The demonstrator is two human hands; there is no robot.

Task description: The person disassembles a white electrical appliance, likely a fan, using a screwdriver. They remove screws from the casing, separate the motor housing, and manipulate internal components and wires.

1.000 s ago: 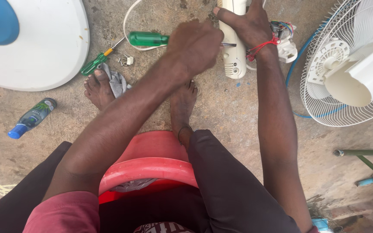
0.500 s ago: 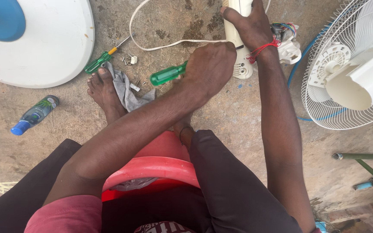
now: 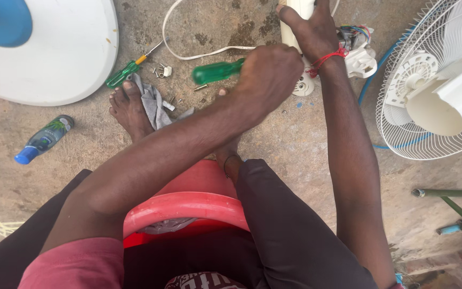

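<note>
The left hand (image 3: 269, 75), which a second ago lies flat beside the green-handled screwdriver (image 3: 217, 70) well left of the white fan column (image 3: 295, 32), now grips that screwdriver and brings it against the column's base, its handle pointing away from the column toward the grey rag (image 3: 153, 104)

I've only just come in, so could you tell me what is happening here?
A person sits on a red stool over a concrete floor. Their left hand grips a green-handled screwdriver, and their right hand holds a white fan column steady. Loose screws, a second screwdriver and a fan guard lie around.
</note>
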